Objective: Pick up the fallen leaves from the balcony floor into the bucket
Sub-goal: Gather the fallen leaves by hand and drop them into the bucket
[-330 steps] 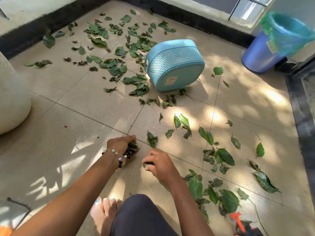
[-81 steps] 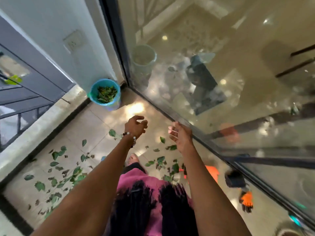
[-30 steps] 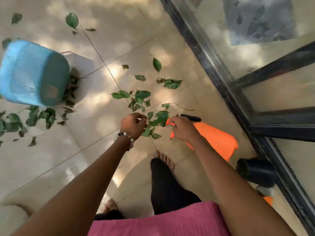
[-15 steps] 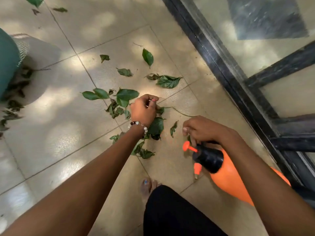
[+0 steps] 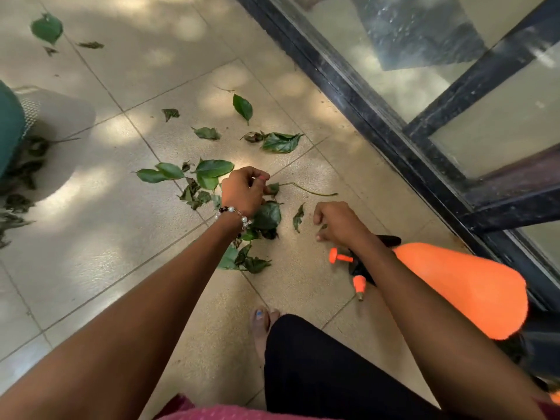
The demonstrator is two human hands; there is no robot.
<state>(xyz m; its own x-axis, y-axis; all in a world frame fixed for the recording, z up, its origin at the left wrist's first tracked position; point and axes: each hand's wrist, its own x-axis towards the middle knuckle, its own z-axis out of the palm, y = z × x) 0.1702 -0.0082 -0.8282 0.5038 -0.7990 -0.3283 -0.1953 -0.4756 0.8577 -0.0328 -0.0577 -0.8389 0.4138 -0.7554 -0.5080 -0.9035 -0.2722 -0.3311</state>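
On the tiled balcony floor (image 5: 100, 256), beside a dark-framed glass door (image 5: 424, 122), a person crouches over a scatter of green leaves (image 5: 209, 174). The left hand (image 5: 242, 190), wearing a beaded bracelet (image 5: 233, 214), has its fingers curled in a narrow grip around a small leaf (image 5: 272, 188) attached to a thin stem (image 5: 306, 189) that trails off toward the door. The right hand (image 5: 339, 222) is lowered close to the floor with its fingers curled under; whether it holds a leaf cannot be told. Just beside that hand lies an orange spray bottle (image 5: 454, 286) with a black head. The bucket is not in view; at the left edge only part of a teal woven basket (image 5: 10, 128) shows, with more leaves heaped at its mouth.

Risks, as a judgement: the long stem may drag or slip free as the left hand lifts, dropping the leaf back. Thin, dry leaves could crumble or spill from a filling hand on the way to the bucket, which must be some way off. The right forearm passes over the spray bottle, so a careless sweep could knock it. Leaves lying under the left wrist and forearm may be overlooked.
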